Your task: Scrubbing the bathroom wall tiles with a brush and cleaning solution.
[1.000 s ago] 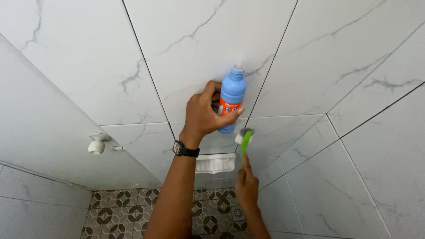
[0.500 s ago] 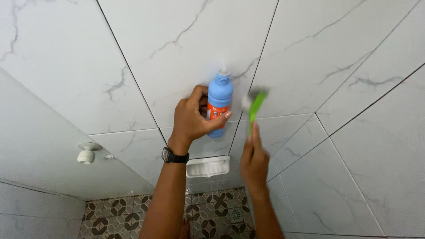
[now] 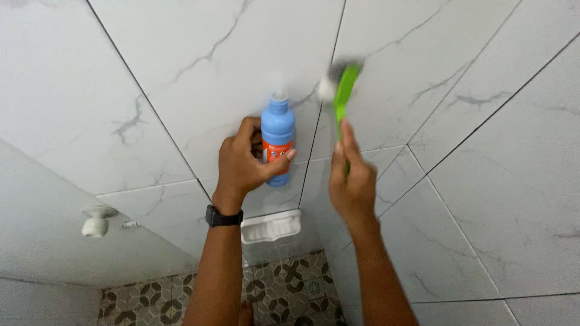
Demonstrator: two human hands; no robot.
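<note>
My left hand [image 3: 244, 164] grips a blue plastic bottle [image 3: 277, 136] with an orange label, its nozzle pointing up against the white marble-look tiled wall [image 3: 199, 72]. A black watch sits on that wrist. My right hand [image 3: 352, 180] holds a green-handled brush [image 3: 343, 90] with a white head; the head is blurred and pressed to the wall at a tile seam, just right of the bottle's nozzle and higher up.
A white soap dish [image 3: 270, 226] is fixed to the wall below my hands. A white wall fitting [image 3: 95, 222] sticks out at the lower left. Patterned brown-and-grey floor tiles [image 3: 284, 290] lie below. Another tiled wall [image 3: 501, 199] meets this one at the right.
My right hand has swept the brush upward along the wall, from below the bottle to above its nozzle. The view has shifted, so everything sits lower left; the left hand keeps the bottle.
</note>
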